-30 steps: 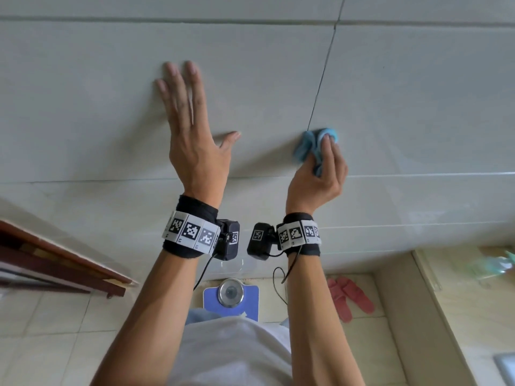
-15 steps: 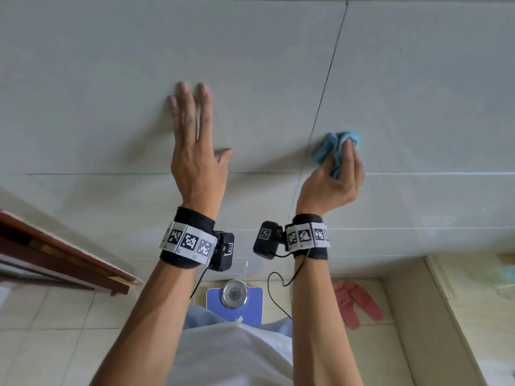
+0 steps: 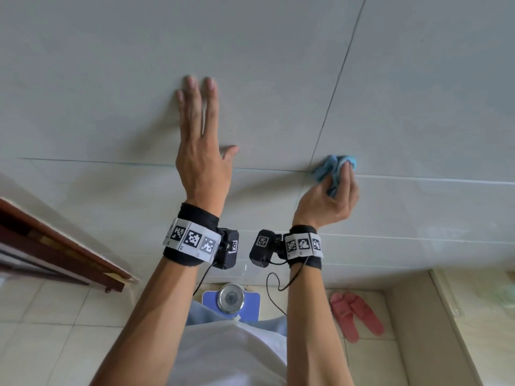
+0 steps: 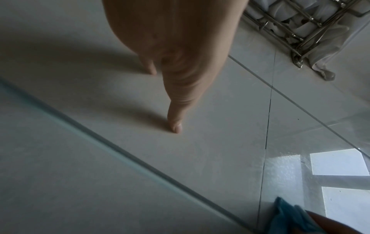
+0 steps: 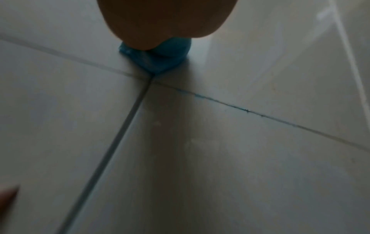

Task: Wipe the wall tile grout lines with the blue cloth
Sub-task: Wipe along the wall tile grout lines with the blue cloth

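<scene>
My right hand (image 3: 341, 181) grips a bunched blue cloth (image 3: 324, 168) and presses it against the grey wall tiles. The cloth sits where the vertical grout line (image 3: 335, 84) meets the horizontal grout line (image 3: 418, 180). In the right wrist view the blue cloth (image 5: 158, 58) shows under my palm, its tip at the grout crossing (image 5: 150, 80). My left hand (image 3: 204, 140) lies flat on the tile to the left, fingers straight and thumb (image 4: 176, 125) spread. The cloth (image 4: 290, 218) also shows at the bottom right of the left wrist view.
On the floor below stand a blue bathroom scale (image 3: 231, 299) and a pair of red slippers (image 3: 354, 313). A brown wooden door frame (image 3: 55, 246) runs along the left. A beige ledge (image 3: 487, 316) is at the right. A metal rack (image 4: 300, 23) hangs on the wall.
My right hand has slid the cloth down the vertical grout line to its crossing with the horizontal line. The left hand has stayed flat on the tile.
</scene>
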A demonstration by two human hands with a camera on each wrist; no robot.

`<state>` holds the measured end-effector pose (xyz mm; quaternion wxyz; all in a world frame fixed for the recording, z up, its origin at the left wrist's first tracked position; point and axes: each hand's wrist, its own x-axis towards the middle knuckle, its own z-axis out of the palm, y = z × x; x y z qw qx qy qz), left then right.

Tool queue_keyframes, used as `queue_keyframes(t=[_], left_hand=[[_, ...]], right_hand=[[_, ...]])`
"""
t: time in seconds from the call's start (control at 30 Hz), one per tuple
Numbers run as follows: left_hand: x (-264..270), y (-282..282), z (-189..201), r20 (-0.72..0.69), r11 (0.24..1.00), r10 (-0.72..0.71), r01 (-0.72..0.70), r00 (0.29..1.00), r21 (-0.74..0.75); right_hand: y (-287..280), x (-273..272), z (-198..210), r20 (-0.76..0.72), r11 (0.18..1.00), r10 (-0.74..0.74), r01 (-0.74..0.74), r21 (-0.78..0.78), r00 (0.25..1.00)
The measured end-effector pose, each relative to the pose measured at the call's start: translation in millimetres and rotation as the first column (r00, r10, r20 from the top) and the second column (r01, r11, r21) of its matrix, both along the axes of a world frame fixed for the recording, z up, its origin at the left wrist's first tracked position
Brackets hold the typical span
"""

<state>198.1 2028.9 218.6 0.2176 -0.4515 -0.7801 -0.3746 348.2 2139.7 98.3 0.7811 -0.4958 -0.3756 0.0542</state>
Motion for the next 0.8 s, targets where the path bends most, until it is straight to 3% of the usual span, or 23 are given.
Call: queue_keyframes(t=[0.07, 0.13, 0.2, 0.27, 0.33, 0.4, 0.5, 0.63, 0.8], left_hand=[[1.2, 1.0, -1.7, 0.003, 1.0, 0.004, -0.004, 1.0, 0.002], [3.4, 2.9, -2.9, 0.014, 1.0, -0.006, 0.006, 1.0, 0.001], [2.0, 2.8, -2.6, 0.026, 1.0, -0.002, 0.002, 1.0, 0.002], [2.4, 2.3, -5.0, 0.013, 1.0, -0.011, 0.011, 1.0, -0.009], [0.8, 0.4, -7.8, -0.01, 1.0, -0.012, 0.012, 1.0, -0.018], [-0.4, -1.9, -11.4, -0.024, 0.999, -0.012, 0.011, 1.0, -0.034], [-2.5, -4.7, -15.7, -0.038, 0.998, -0.027, 0.025, 0.999, -0.058], [-4.6, -4.3, -19.4, -0.064, 0.998, -0.051, 0.049, 0.997, -0.034], [-3.3, 0.0, -21.7, -0.092, 0.996, -0.064, 0.07, 0.994, 0.061]], right_hand=[[-5.7, -15.4, 2.1, 0.018, 0.999, 0.039, -0.039, 0.011, 0.999], [-20.8, -35.2, -2.8, 0.188, 0.987, 0.142, -0.154, 0.054, 0.972], [-33.4, -46.7, -8.2, 0.406, 0.961, 0.214, -0.266, 0.077, 0.888], [-28.2, -32.9, -14.1, 0.548, 0.958, 0.173, -0.269, 0.1, 0.818], [-14.8, -12.3, -22.1, 0.462, 0.98, 0.128, -0.184, 0.077, 0.877], [-1.6, 6.5, -26.8, 0.186, 0.998, 0.067, -0.068, -0.002, 0.98], [3.3, 6.8, -28.7, -0.021, 0.996, 0.013, -0.014, -0.09, 1.0], [-14.0, -18.2, -30.9, 0.025, 0.99, 0.116, -0.113, -0.081, 0.993], [-41.3, -38.9, -33.7, 0.304, 0.957, 0.289, -0.278, -0.079, 0.908]])
